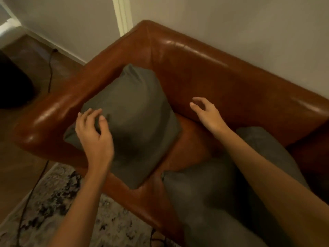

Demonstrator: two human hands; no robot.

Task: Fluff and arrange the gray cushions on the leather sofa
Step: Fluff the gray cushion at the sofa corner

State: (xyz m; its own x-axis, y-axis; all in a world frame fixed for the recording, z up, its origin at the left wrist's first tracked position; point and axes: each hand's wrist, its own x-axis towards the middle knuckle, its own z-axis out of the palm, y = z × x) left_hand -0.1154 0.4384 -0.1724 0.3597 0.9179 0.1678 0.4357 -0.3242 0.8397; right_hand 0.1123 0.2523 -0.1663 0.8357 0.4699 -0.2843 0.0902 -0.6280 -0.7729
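Note:
A gray cushion leans in the corner of the brown leather sofa, against the armrest and backrest. My left hand hovers over the cushion's left edge, fingers loosely curled and holding nothing; I cannot tell whether it touches the fabric. Off the cushion's right side, my right hand is raised in front of the backrest, its fingers relaxed and spread. A second gray cushion lies flat on the seat below my right forearm. A third gray cushion shows behind that forearm, partly hidden.
The sofa stands against a white wall, with a door frame behind its corner. A patterned rug covers the wooden floor in front. A dark cable runs along the floor at left, beside a dark round object.

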